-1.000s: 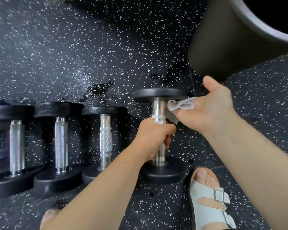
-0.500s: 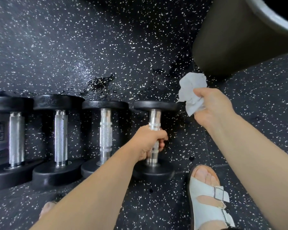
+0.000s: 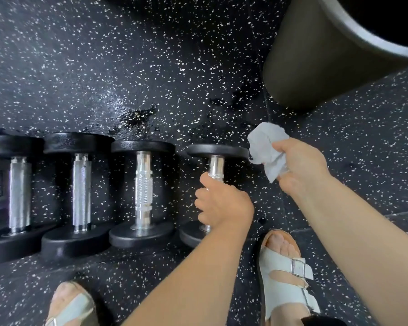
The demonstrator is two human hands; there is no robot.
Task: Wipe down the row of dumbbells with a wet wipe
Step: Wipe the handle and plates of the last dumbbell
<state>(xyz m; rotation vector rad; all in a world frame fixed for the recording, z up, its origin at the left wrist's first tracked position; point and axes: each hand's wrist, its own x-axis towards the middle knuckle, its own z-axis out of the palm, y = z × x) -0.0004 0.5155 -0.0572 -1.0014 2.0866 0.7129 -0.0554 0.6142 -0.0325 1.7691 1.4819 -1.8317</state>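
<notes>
Several black dumbbells with chrome handles lie in a row on the speckled rubber floor. My left hand [image 3: 222,205] grips the handle of the rightmost dumbbell [image 3: 218,151], covering most of the handle and part of its near plate. My right hand [image 3: 299,163] holds a crumpled white wet wipe [image 3: 266,147] just right of that dumbbell's far plate, close to its edge. The neighbouring dumbbell [image 3: 143,191] and the one beyond it [image 3: 80,191] lie untouched to the left, and another dumbbell [image 3: 19,191] sits at the left edge.
A large dark bin [image 3: 316,55] stands at the upper right, close behind my right hand. My feet in white sandals, the right foot [image 3: 285,274] and the left foot [image 3: 71,304], stand just in front of the row. A wet patch [image 3: 139,116] marks the floor behind the dumbbells.
My right hand has pulled the wipe off the handle and out to the right, now bunched up. The rightmost dumbbell has settled lower beside the row, still in my left hand.
</notes>
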